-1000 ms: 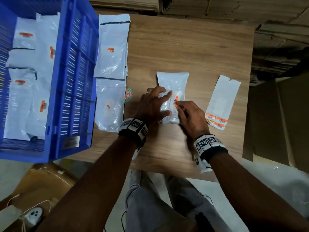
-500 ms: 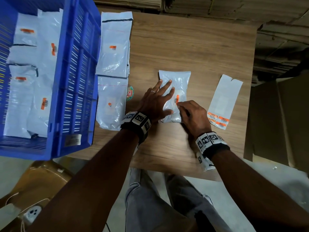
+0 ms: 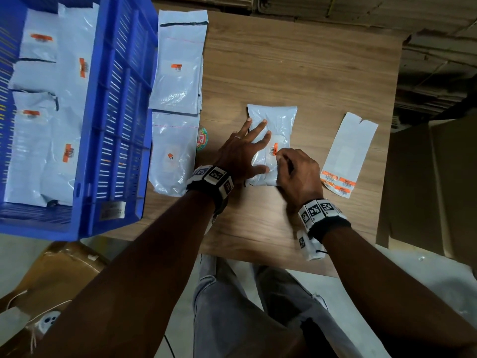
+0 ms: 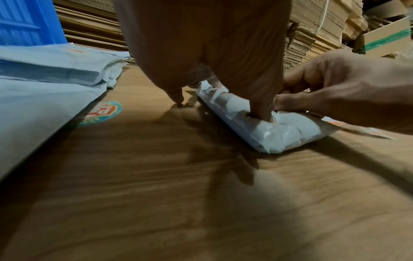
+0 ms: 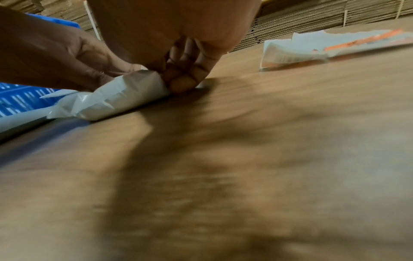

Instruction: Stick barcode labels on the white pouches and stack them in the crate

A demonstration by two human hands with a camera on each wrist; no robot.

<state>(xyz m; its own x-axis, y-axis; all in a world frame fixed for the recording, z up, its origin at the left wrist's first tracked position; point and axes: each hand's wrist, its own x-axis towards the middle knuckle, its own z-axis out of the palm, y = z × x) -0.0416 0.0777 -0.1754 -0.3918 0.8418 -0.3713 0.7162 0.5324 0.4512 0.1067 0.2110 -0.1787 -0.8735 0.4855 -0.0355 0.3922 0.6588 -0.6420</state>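
Note:
A small white pouch (image 3: 281,120) lies on the wooden table (image 3: 296,60) in front of me. My left hand (image 3: 244,152) presses it flat with spread, straight fingers (image 4: 263,107). An orange barcode label (image 3: 273,149) sits on the pouch. My right hand (image 3: 296,171) has curled fingers (image 5: 183,81) at the pouch's right edge, and its tips pinch the near end of the label. The blue crate (image 3: 116,99) at left holds several labelled pouches. The left wrist view shows the pouch (image 4: 290,134) dented under my thumb.
Two larger labelled pouches (image 3: 178,73) (image 3: 173,156) lie beside the crate, partly over a round sticker (image 3: 202,138). A label backing sheet (image 3: 348,146) with orange labels at its near end lies right of my hands. A cardboard box (image 3: 433,189) stands off the table's right edge.
My left fingers have straightened and spread further up the pouch. The right hand stays at the label. The pouch has not moved.

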